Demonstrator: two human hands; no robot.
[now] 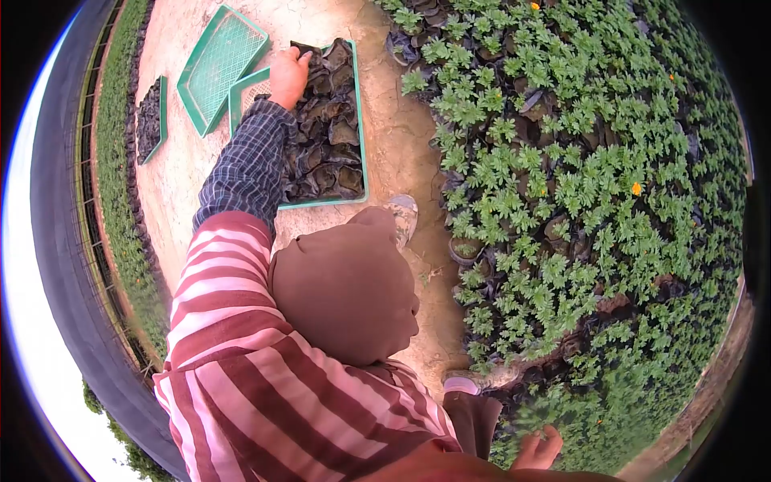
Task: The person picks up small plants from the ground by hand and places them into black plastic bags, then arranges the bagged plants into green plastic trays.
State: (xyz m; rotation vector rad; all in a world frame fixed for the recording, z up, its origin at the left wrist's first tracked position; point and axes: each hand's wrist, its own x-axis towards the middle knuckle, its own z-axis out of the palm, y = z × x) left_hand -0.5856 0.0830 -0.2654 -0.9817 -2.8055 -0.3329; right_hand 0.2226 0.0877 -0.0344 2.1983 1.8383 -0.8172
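Note:
My left hand [289, 78] reaches over a green tray [359, 120] packed with black plastic nursery bags of dark soil. Its fingers are pinched at a black nursery bag [306, 47] by the far rim; the hand covers part of it. Low in the view, my right hand [538, 450] is beside the leafy marigold seedlings [554, 289], its fingers bent but apart, with nothing visible in them. The leaves just above it look smeared. My brown-clad knee [345, 281] is between the two arms.
A green mesh tray [221, 68] lies on the bare ground [401, 104], with another tray [239, 100] partly behind my forearm. Farther left stands a tray with dark filled bags [150, 122]. Seedlings in black bags crowd the right side; a shoe [404, 217] is near the tray.

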